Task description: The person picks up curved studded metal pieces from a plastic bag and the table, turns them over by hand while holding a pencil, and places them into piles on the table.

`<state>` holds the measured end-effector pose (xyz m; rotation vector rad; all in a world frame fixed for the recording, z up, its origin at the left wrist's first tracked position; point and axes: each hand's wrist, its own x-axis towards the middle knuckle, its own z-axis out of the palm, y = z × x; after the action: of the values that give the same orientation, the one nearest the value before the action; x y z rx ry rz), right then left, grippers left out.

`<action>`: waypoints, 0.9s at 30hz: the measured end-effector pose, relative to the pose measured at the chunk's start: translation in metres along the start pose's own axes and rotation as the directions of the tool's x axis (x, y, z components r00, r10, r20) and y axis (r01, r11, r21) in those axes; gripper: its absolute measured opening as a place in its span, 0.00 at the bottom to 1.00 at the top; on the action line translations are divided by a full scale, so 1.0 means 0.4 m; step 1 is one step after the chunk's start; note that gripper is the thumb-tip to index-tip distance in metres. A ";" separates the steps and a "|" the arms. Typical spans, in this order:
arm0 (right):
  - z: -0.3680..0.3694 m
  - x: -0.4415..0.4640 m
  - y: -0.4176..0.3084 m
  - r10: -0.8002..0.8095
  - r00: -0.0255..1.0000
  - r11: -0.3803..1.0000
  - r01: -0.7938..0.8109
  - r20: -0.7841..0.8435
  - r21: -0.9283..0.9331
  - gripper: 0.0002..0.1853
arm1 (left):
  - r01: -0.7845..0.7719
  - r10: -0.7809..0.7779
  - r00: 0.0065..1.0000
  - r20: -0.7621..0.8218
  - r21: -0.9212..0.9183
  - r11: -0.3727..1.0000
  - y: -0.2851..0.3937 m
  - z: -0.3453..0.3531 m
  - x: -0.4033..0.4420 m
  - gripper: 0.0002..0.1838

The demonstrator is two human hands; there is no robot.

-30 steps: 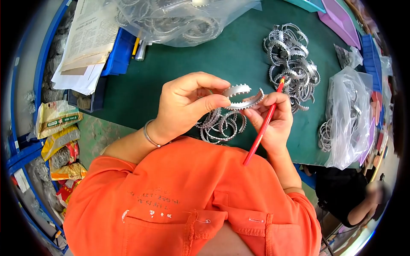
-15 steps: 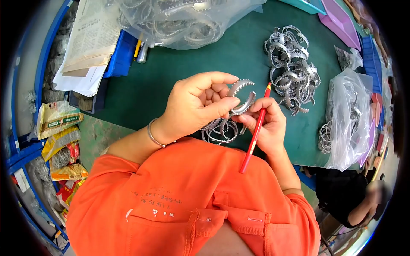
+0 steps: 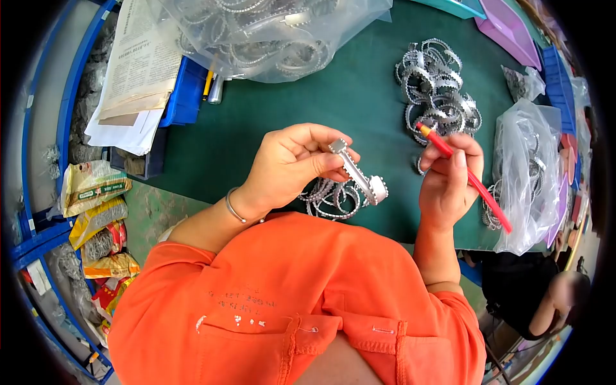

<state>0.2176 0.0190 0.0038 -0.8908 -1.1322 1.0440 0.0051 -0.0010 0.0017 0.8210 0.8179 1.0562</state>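
Between thumb and fingers, my left hand (image 3: 289, 163) pinches a silvery toothed metal band (image 3: 358, 174), curled at its far end and tilted over the green table. My right hand (image 3: 449, 183) is apart from the band and grips a red pencil (image 3: 491, 202) that slants across the fingers. Close to my shirt, under the held band, lies a small group of similar toothed metal rings (image 3: 333, 199), partly hidden by my left hand. Beyond my right hand spreads a larger pile of these rings (image 3: 443, 86).
A clear plastic bag (image 3: 276, 45) of rings lies at the back, another bag (image 3: 523, 173) at the right. Papers (image 3: 138, 70) rest by a blue bin (image 3: 186, 96) on the left. A pink tray (image 3: 510, 32) stands back right. Another person (image 3: 513, 289) sits at lower right.
My right hand has moved right, away from the metal band, taking the red pencil with it. The band in my left hand has turned and now points down to the right.
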 end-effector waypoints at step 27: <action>0.023 -0.037 0.045 -0.057 0.973 0.995 0.073 0.225 -0.063 0.05 | 0.121 -0.123 0.992 0.016 0.109 0.987 0.008 0.005 -0.005 0.11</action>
<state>0.2036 0.0103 -0.0151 -0.8001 -1.3847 1.0749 0.0050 -0.0022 0.0056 0.8614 0.9011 0.8991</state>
